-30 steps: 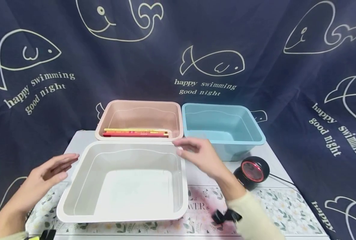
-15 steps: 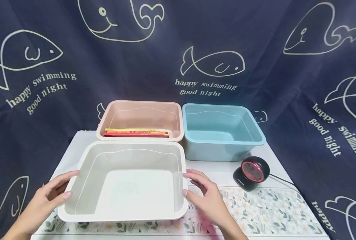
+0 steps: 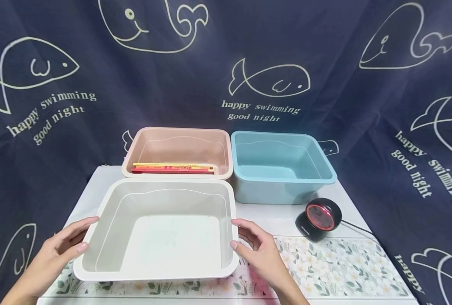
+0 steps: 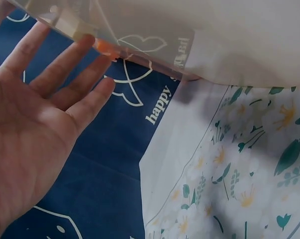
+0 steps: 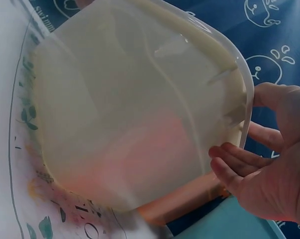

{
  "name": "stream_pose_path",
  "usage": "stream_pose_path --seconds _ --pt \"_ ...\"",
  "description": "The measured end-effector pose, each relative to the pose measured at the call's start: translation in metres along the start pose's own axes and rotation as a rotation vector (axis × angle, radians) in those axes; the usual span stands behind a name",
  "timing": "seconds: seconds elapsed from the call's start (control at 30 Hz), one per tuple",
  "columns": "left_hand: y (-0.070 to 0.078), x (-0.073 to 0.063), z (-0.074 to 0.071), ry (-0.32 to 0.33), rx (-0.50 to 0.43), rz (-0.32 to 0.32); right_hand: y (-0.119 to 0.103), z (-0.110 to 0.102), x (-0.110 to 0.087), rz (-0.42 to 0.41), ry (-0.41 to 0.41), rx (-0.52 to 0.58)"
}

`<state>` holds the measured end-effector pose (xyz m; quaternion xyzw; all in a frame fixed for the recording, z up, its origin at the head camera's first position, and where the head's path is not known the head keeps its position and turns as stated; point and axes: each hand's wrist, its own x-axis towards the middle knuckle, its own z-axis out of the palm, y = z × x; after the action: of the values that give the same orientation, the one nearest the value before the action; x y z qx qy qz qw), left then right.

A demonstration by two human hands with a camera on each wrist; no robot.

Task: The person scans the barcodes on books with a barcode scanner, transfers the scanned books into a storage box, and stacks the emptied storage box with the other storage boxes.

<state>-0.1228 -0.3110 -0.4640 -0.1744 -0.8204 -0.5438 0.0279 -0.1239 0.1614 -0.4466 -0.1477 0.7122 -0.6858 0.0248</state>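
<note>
A white plastic bin (image 3: pixel 172 271) stands at the front of the table, nothing in it in the head view. My left hand (image 3: pixel 59 250) is at its left side, index fingertip and thumb tip right at the rim. In the left wrist view, the left hand's fingers (image 4: pixel 75 84) reach out straight to the translucent outer wall. On the opposite side, my right hand (image 3: pixel 262 252) has its thumb and index finger at the right rim. The right wrist view shows its other fingers (image 5: pixel 234 164) bent loosely below the lip, against the outer wall.
Behind the white bin stands a pink bin (image 3: pixel 184 146) holding several red and yellow thin, flat items (image 3: pixel 172 168). A blue bin (image 3: pixel 283 190) sits to its right. A black device with a red-lit round face (image 3: pixel 319 218) and a cable stands on the right of the table.
Both hands have come to the white bin's sides; the right came down from near its back right corner. In the last half second, the left hand has drawn slightly leftward. The bins stay put.
</note>
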Motion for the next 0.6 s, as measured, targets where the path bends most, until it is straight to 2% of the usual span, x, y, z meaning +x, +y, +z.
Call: stream_pose_path --seconds 0.2,0.37,0.5,0.6 --pt "-0.005 0.001 -0.003 -0.047 -0.039 0.016 0.001 -0.001 -0.001 -0.028 -0.014 -0.002" --pt "-0.01 0.003 -0.002 -0.083 -0.16 0.075 0.003 -0.003 -0.001 -0.033 -0.01 -0.022" --pt "-0.013 0.005 -0.002 -0.102 -0.305 0.144 0.002 -0.004 0.001 0.024 -0.002 -0.016" --pt "-0.015 0.005 -0.003 -0.119 -0.409 0.172 0.0 -0.004 0.004 0.073 -0.009 0.008"
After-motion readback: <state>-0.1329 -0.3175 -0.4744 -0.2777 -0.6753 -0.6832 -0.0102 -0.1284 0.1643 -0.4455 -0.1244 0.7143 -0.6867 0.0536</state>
